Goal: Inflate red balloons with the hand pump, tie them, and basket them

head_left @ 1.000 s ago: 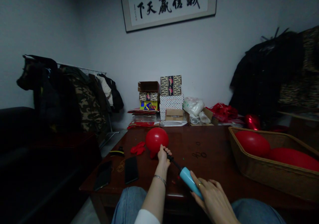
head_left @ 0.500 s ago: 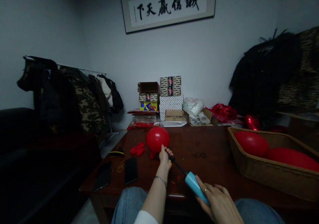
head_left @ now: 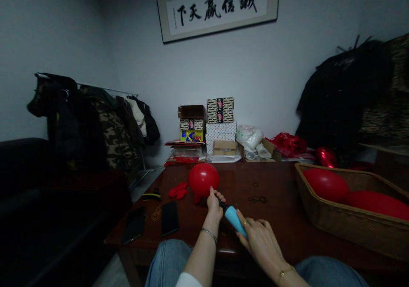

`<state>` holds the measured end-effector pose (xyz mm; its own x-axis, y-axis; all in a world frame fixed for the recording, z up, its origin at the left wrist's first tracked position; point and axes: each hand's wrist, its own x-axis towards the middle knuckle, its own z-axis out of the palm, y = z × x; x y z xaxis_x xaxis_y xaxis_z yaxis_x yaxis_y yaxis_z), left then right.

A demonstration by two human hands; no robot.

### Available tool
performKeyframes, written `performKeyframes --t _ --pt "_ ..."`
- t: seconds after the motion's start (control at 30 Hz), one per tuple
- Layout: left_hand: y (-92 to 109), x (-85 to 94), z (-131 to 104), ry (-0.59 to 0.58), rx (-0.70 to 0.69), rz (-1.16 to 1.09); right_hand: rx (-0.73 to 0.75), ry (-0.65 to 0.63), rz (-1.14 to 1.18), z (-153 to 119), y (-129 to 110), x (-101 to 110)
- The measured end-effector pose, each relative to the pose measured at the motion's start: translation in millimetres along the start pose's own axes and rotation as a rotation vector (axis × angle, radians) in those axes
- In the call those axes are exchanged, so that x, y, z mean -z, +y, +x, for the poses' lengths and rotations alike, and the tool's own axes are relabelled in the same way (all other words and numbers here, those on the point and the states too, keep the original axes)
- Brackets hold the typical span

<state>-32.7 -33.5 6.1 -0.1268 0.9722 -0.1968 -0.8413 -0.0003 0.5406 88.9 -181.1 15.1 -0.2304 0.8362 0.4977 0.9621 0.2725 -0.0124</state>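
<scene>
A round, partly inflated red balloon (head_left: 203, 179) sits at the nozzle end of a blue hand pump (head_left: 235, 221), above the dark wooden table (head_left: 281, 231). My left hand (head_left: 215, 202) is closed around the balloon's neck and the pump's black end. Wrapped on the pump's blue barrel is my right hand (head_left: 260, 238); the barrel is pushed up close to my left hand, with hardly any black rod showing. Flat red balloons (head_left: 178, 190) lie just left of the inflated one.
Two dark phones (head_left: 169, 218) and yellow rubber bands (head_left: 156, 213) lie at the table's left. Black bands (head_left: 257, 199) lie right of centre. A wicker basket (head_left: 351, 219) with large red balloons stands at the right. Boxes (head_left: 220, 136) are stacked at the back.
My right hand has pushed the blue barrel up and left toward my left hand, so the black rod has slid in. The red balloon looks slightly bigger.
</scene>
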Motion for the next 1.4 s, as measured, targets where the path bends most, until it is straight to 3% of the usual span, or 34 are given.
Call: performKeyframes --t 0.17,0.43,0.6,0.83,1.2,1.4 --pt "0.5 3.7 2.8 -0.009 0.022 -0.008 0.022 0.026 0.019 -19.5 8.6 -3.3" --pt "17.9 0.5 11.0 0.005 0.014 -0.044 0.135 0.144 0.045 -61.3 40.0 2.7" --pt "17.7 0.7 12.8 -0.005 0.024 -0.049 0.155 0.174 0.062 -70.9 45.9 9.0" --pt "19.0 -2.5 4.1 -0.025 0.014 -0.045 0.096 0.118 0.085 -60.3 38.9 6.0" --pt "4.0 -4.9 -6.8 -0.061 0.021 -0.035 0.000 0.004 0.043 -7.9 9.7 6.4" --pt "0.5 2.2 -1.9 -0.039 0.024 -0.007 0.008 0.051 0.045 -15.6 8.5 -3.7"
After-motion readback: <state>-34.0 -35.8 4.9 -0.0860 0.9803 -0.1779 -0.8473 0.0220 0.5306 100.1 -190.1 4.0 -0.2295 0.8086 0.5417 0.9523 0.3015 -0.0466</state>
